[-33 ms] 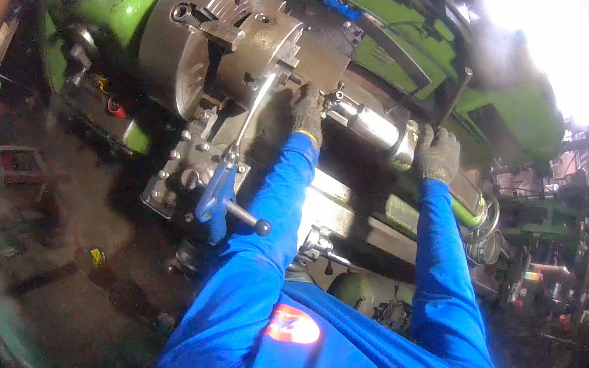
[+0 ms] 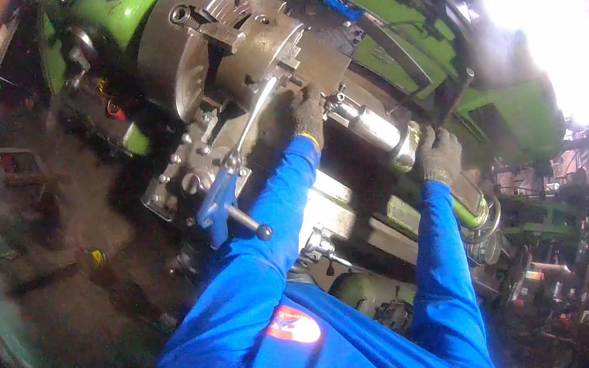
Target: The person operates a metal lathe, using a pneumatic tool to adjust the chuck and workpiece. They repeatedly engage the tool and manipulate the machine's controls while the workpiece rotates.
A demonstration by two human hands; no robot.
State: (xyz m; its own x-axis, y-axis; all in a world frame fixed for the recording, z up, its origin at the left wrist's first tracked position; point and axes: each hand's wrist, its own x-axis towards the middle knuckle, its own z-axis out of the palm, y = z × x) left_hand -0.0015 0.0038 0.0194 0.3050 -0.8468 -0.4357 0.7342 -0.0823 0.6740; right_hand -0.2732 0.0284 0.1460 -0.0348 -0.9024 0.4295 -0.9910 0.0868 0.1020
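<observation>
My left hand (image 2: pixel 309 116), in a dark knitted glove, is closed between the cylindrical workpiece (image 2: pixel 259 58) and the tip of the lathe's tailstock quill (image 2: pixel 372 127). What its fingers hold is hidden. My right hand (image 2: pixel 439 155), gloved alike, has its fingers bent over the tailstock (image 2: pixel 470 209), just behind the bright collar (image 2: pixel 406 147) of the quill. The workpiece is clamped against the large slotted faceplate (image 2: pixel 177 58) at upper left. Left of my left forearm, a long bright bar slants up from the blue-handled tool (image 2: pixel 220 203) towards the workpiece.
Bolted blocks of the toolpost (image 2: pixel 188 164) stand left of my forearm. A ball-ended lever (image 2: pixel 264 232) juts out close to my left sleeve. Below lie the bright bed (image 2: pixel 324 213) and a handwheel (image 2: pixel 491 221) at the tailstock's end. Green machine housing (image 2: pixel 397 59) rises beyond.
</observation>
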